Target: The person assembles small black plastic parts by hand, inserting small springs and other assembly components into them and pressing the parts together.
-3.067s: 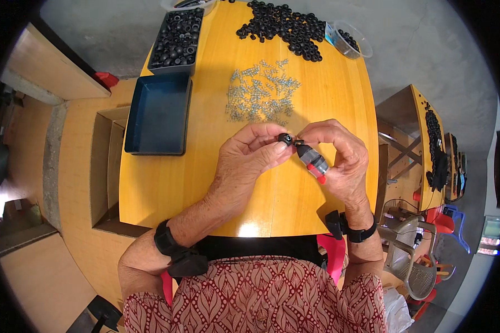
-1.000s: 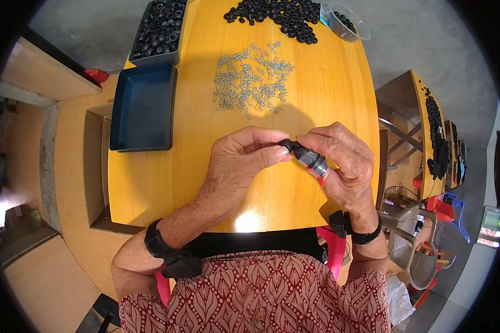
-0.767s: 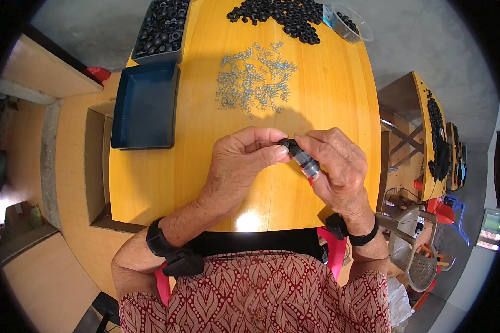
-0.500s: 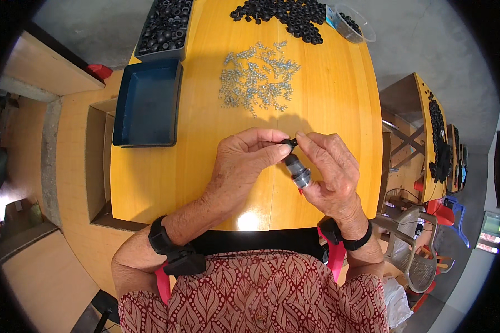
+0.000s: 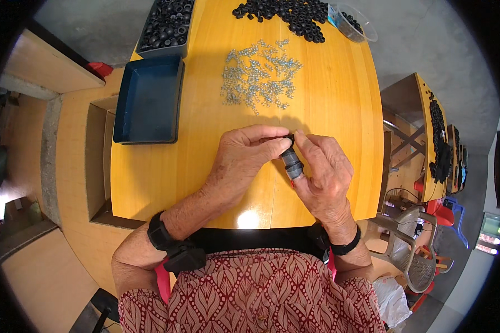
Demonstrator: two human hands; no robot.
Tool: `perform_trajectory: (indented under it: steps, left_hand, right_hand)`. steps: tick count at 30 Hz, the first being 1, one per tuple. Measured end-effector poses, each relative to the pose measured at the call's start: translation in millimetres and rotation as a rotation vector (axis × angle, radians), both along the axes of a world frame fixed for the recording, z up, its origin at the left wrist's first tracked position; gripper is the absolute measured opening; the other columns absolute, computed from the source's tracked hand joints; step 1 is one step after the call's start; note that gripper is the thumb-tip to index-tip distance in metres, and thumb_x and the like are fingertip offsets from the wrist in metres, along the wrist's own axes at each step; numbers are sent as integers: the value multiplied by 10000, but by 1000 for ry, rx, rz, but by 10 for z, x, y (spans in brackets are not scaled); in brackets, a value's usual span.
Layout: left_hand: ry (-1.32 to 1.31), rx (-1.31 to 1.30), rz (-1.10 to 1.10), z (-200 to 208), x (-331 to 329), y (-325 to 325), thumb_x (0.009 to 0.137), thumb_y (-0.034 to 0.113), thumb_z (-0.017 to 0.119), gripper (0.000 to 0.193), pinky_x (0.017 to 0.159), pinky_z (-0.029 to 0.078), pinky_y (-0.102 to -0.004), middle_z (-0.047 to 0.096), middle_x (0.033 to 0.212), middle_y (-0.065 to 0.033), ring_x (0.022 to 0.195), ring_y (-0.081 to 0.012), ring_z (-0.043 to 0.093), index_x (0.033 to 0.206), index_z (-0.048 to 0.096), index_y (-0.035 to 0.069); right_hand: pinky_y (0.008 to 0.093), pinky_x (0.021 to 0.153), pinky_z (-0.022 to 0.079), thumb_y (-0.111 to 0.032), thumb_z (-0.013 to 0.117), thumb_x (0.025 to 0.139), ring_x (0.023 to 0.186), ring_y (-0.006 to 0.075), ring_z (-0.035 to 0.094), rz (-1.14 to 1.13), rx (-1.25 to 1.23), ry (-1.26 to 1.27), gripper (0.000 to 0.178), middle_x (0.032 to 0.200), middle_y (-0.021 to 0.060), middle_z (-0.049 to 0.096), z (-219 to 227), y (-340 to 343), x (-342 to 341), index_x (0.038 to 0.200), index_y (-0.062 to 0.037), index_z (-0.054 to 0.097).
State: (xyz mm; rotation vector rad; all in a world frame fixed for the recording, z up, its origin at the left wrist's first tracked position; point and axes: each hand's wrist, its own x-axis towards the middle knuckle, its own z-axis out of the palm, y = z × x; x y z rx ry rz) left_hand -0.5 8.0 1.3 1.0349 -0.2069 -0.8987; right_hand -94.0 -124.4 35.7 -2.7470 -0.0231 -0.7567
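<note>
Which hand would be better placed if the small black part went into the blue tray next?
Probably the left hand: it appears to pinch the black part and is nearer the blue tray. The right hand is farther away, with a dark banded piece at its thumb.

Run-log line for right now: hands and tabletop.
Left hand: pinching small black part | Right hand: holding dark cylindrical tool close by | Table: loose silver pieces, dark blue tray, black parts pile

Hands grip small black part and dark cylinder above yellow table.
</note>
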Motion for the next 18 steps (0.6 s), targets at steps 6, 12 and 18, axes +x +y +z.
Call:
perform_trajectory:
  steps: [6, 12, 18]
  left_hand:
    - [-43, 16, -66, -28, 75, 13, 859, 82, 667, 200, 812, 473, -245, 663, 949, -42, 879, -105, 594, 1037, 664, -10]
    - [-61, 4, -45, -12, 58, -3, 846, 61, 672, 180, 829, 474, -250, 666, 952, -48, 900, -110, 603, 1014, 666, -4]
    - [-57, -23, -32, 11, 37, -12, 846, 57, 672, 180, 820, 482, -249, 670, 933, -53, 891, -109, 610, 1014, 665, -7]
  right_hand:
    - [357, 663, 507, -4, 722, 637, 757, 293, 602, -12, 167, 36, 423, 856, 143, 596, -30, 10, -35, 1051, 23, 636]
    - [367, 697, 503, -32, 744, 643, 793, 295, 601, 10, 188, 62, 446, 877, 138, 604, 20, -45, -38, 1072, 12, 633]
    - [373, 716, 489, -112, 777, 638, 795, 284, 605, 43, 63, 37, 459, 886, 125, 615, 76, -103, 18, 1062, -4, 640]
